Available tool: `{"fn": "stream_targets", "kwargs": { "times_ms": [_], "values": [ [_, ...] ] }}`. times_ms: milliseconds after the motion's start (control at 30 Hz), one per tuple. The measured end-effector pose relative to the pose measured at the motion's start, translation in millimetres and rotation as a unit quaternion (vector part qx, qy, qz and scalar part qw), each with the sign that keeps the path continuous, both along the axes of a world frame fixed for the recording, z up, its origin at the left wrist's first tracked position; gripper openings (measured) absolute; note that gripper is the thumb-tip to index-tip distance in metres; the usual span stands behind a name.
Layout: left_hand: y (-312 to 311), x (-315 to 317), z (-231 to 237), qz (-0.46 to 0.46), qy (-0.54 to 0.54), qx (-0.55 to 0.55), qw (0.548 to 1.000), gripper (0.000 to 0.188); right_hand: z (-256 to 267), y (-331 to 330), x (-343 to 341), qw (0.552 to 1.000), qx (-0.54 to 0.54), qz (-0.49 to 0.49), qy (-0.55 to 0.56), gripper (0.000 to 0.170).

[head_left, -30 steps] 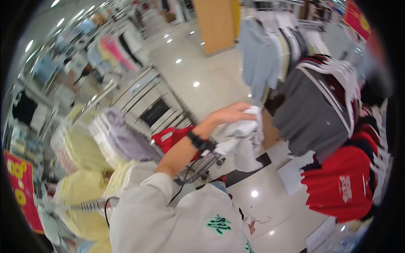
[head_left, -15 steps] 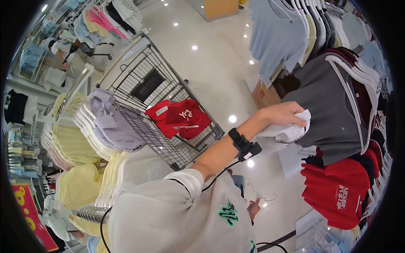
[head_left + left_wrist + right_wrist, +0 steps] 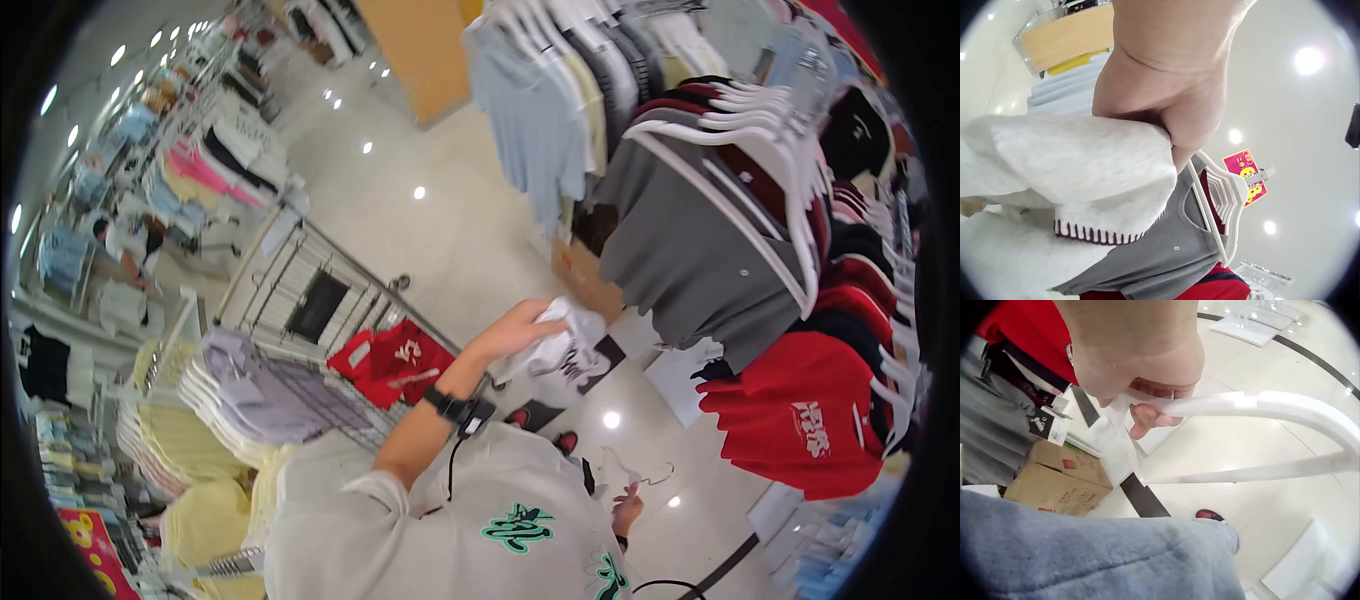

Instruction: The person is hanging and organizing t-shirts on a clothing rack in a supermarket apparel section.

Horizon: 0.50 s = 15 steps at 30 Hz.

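Observation:
A white shirt [image 3: 570, 350] hangs from my left hand [image 3: 520, 328], which grips it by the upper part, with dark lettering facing up. The left wrist view shows the pale cloth [image 3: 1085, 156] bunched under my left hand [image 3: 1157, 94], with dark blanket stitching along one edge; my fingertips are hidden there. Low at my side, my right hand [image 3: 626, 508] holds a white hanger [image 3: 618, 468] with a metal hook. In the right wrist view, the fingers of my right hand [image 3: 1138, 369] curl round the plastic hanger [image 3: 1297, 403], and no garment is on it.
A wire shopping cart [image 3: 262, 318] with red clothing [image 3: 392, 362] in it stands to the left. Grey shirts [image 3: 690, 250] and a red shirt [image 3: 800, 420] hang on the right. Lilac [image 3: 270, 390] and yellow tops [image 3: 205, 520] hang at left. A cardboard box [image 3: 1060, 478] sits on the floor.
My left hand reached out toward the grey shirts with the white shirt, then came back nearer the cart. The shirt's dark lettering now shows. My right hand still holds the hanger.

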<state>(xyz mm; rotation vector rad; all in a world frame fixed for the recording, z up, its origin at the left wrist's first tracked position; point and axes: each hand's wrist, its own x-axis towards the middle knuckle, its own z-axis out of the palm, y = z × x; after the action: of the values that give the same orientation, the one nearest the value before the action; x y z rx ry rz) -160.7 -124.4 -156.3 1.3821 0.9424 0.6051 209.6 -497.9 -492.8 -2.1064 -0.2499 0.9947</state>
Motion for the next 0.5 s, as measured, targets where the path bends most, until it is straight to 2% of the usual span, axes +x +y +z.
{"fn": "stream_targets", "kwargs": {
  "times_ms": [67,100,167,200,267,300,333,400,433,467,500],
  "values": [
    [-2.1,-8.4,8.3,-0.024,0.036,0.024,0.999,0.027,3.8,28.7,17.7,0.992,-0.010,0.123,-0.013,0.055],
    [-3.5,-10.5,13.3,-0.035,0.044,0.045,0.997,0.027,8.1,43.5,21.7,0.994,0.000,0.112,-0.014,0.055],
    [-4.4,-13.7,26.2,-0.033,0.056,0.043,0.997,0.027,19.5,81.3,27.0,0.975,0.087,0.189,-0.075,0.041],
    [-7.1,-15.2,31.8,-0.022,0.067,0.030,0.997,0.027,36.9,99.9,28.4,0.971,0.089,0.211,-0.064,0.026],
    [-14.3,-14.5,52.9,-0.008,0.094,0.041,0.995,0.028,84.9,135.7,23.3,0.969,0.106,0.220,-0.038,0.027],
    [-20.5,-11.8,64.0,0.007,0.119,0.043,0.992,0.028,105.1,151.0,20.8,0.966,0.116,0.231,-0.013,0.034],
    [-28.9,-7.3,72.4,0.041,0.121,0.062,0.990,0.025,118.8,166.4,20.0,0.965,0.123,0.229,-0.013,0.034],
    [-36.8,-13.1,70.1,0.074,0.119,0.054,0.989,0.024,138.2,185.9,18.0,0.950,0.171,0.259,0.033,0.054],
    [-43.9,-17.3,69.5,0.107,0.118,0.037,0.987,0.024,147.6,191.7,15.3,0.951,0.170,0.255,0.039,0.054],
    [-50.2,-17.9,70.5,0.150,0.146,0.045,0.977,0.024,157.4,197.0,12.7,0.937,0.213,0.273,0.043,0.057],
    [-55.4,-19.2,68.7,0.142,0.150,0.047,0.977,0.024,166.9,200.2,13.0,0.921,0.258,0.288,0.042,0.060]
  ]
}}
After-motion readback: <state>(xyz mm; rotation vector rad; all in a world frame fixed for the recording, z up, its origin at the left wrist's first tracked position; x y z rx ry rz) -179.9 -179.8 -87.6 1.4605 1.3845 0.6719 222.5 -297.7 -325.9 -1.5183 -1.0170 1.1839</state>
